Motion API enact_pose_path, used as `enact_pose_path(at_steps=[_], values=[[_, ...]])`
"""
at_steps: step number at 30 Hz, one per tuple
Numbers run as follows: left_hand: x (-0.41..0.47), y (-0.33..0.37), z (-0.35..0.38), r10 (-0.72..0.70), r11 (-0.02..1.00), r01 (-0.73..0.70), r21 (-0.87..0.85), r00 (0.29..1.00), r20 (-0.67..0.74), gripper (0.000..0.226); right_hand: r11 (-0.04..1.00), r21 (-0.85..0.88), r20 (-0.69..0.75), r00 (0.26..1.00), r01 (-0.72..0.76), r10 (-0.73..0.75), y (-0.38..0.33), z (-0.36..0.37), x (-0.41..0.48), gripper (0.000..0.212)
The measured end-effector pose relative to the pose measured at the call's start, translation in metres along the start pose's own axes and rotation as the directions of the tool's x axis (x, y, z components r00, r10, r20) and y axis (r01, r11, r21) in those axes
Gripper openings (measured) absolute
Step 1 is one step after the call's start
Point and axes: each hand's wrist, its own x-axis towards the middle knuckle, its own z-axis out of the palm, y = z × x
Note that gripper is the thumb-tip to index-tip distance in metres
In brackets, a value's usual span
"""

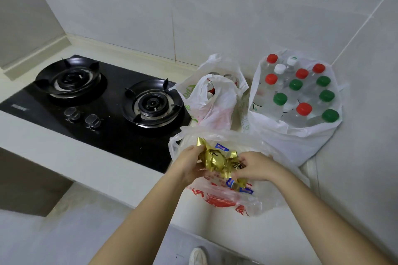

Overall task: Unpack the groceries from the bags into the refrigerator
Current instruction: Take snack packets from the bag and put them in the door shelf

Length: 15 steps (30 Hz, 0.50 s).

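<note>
Gripping gold packets (pixel 217 160), both hands (pixel 189 163) hover over the bag's rim (pixel 215 133).

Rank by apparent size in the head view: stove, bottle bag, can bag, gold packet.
1. stove
2. bottle bag
3. can bag
4. gold packet, smallest even though nearest the camera

On the table (pixel 90 163), the stove (pixel 92 101) lies left of three bags: the can bag (pixel 217 101) and bottle bag (pixel 297 135) behind the snack bag (pixel 237 198).
</note>
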Motion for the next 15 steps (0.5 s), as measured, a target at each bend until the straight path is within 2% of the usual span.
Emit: enact_pose_path(at_steps=[4, 8, 12, 15], values=[[-0.013, 0.003, -0.014, -0.078, 0.970, 0.074, -0.232, 0.997, -0.008, 0.019, 0.941, 0.337, -0.054, 0.998, 0.038, -0.021, -0.011, -0.015, 0.002, 0.042], [-0.033, 0.009, -0.035, -0.116, 0.916, 0.089, -0.390, 0.992, -0.046, 0.017, 0.888, 0.447, -0.025, 0.994, 0.106, -0.106, -0.039, -0.024, 0.007, 0.066], [-0.056, 0.015, -0.058, -0.095, 0.881, 0.078, -0.466, 0.995, -0.012, 0.039, 0.845, 0.505, -0.008, 0.980, 0.176, -0.200, -0.075, -0.026, 0.008, 0.043], [-0.076, 0.018, -0.077, -0.041, 0.921, 0.043, -0.388, 0.999, 0.014, 0.042, 0.786, 0.581, 0.033, 0.958, 0.212, -0.284, -0.103, -0.024, 0.007, 0.025]])
